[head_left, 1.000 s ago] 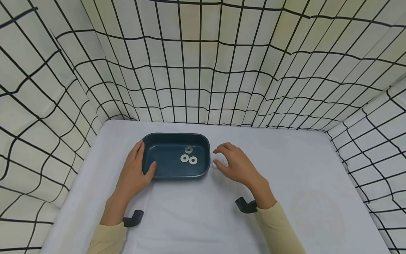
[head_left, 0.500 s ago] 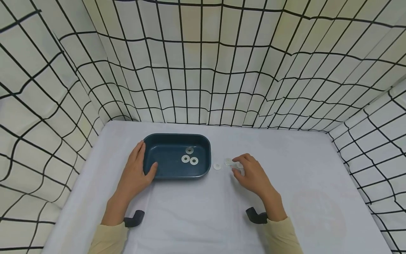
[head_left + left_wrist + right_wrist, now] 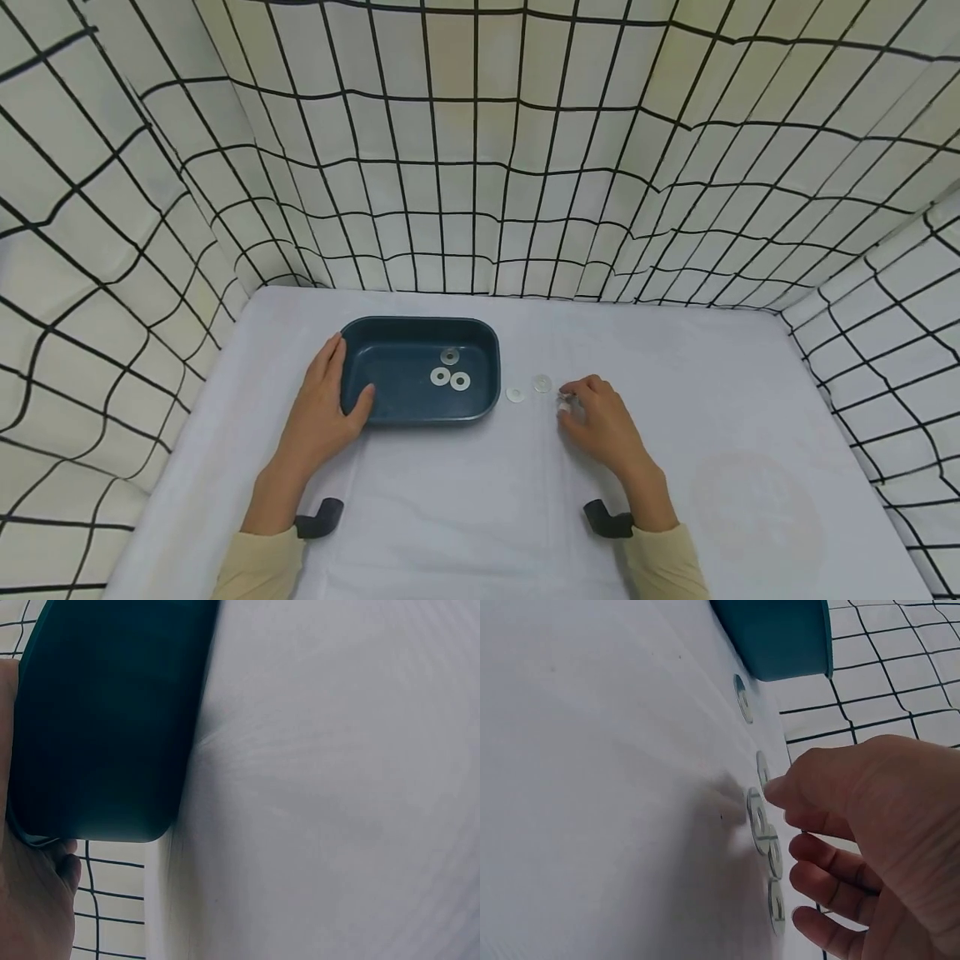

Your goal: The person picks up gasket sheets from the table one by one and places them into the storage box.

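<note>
A dark teal rectangular tray point(image 3: 393, 398) lies on the white cloth, with three flat metal washers point(image 3: 440, 377) inside toward its right end. My left hand point(image 3: 318, 421) grips the tray's left end, fingers along the outer wall and thumb at the near rim. To the right of the tray, several more washers point(image 3: 742, 697) lie in a loose row on the cloth. My right hand point(image 3: 606, 429) reaches down over the right end of that row, fingers bent and parted. In the right wrist view its thumb tip is right beside a washer point(image 3: 757, 821), with nothing between thumb and fingers.
White cloth point(image 3: 450, 508) covers the table. A black grid net point(image 3: 487, 158) over white sheeting rises behind the table and along both sides. Black curved pieces point(image 3: 321, 518) stick out at both wrists.
My right hand has moved right and slightly nearer, from beside the tray to the far end of the washer row, uncovering two washers. The left hand keeps its hold on the tray.
</note>
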Tool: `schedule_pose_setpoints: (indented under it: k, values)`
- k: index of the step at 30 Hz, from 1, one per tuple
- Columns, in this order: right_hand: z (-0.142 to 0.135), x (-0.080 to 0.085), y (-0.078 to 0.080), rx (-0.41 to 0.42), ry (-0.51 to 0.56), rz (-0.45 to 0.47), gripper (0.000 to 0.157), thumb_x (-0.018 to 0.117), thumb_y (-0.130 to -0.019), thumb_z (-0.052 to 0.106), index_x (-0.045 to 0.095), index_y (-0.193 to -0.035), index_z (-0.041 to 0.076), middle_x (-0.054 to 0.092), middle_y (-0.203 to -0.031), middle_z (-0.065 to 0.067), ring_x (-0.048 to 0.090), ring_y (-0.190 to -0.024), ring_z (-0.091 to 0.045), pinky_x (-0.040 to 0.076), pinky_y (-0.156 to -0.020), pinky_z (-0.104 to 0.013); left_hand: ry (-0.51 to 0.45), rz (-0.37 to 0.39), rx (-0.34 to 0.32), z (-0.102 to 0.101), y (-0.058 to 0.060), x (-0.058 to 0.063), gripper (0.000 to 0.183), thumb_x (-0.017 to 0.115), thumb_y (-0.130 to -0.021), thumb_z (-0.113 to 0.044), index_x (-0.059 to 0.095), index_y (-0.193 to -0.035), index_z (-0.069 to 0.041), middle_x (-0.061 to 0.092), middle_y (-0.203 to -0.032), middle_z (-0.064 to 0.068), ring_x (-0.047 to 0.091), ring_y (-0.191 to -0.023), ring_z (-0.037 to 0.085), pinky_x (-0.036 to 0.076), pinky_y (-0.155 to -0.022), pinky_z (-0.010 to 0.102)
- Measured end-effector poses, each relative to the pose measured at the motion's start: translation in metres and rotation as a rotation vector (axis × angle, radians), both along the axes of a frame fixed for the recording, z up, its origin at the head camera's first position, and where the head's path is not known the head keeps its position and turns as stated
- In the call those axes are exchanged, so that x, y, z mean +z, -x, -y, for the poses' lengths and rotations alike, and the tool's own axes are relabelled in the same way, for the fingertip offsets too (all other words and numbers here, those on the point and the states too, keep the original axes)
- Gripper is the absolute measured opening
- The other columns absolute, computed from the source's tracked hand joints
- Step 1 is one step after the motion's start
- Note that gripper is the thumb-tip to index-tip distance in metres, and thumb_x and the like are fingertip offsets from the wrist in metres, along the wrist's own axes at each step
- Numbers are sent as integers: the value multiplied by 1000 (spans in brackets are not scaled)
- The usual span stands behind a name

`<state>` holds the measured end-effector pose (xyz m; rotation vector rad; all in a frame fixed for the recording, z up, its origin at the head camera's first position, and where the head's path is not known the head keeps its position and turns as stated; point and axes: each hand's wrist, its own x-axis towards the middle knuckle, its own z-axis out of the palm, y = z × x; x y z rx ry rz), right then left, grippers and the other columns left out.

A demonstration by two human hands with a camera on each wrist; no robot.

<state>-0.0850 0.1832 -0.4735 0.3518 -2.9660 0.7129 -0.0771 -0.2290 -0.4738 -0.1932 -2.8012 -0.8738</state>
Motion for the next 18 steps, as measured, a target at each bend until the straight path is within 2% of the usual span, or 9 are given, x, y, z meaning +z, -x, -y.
schedule_pose_setpoints:
  k: [7,12,18]
  values:
    - [6,-5,0,-35,-49,6,21,76,-85,17,74,-105,10,71,-102,-7,65,-93,-25,54,-83,-44,6,-9,-4,0,3,-2,84,57,-99,-39,13,-162,-5,15,-170,15,19,-156,38,26,-124,59]
    - [6,-5,1,-38,-58,-1,23,77,-86,19,73,-106,9,71,-98,-5,64,-90,-21,54,-82,-42,13,-12,4,1,2,-2,84,56,-100,-39,12,-162,-6,15,-170,15,19,-156,38,25,-125,58]
    - [6,-6,0,-55,-65,45,24,78,-87,21,72,-105,7,69,-99,-7,63,-93,-22,54,-86,-42,3,-12,-6,0,-1,1,83,58,-99,-37,14,-162,-4,16,-169,17,20,-156,40,24,-125,59]
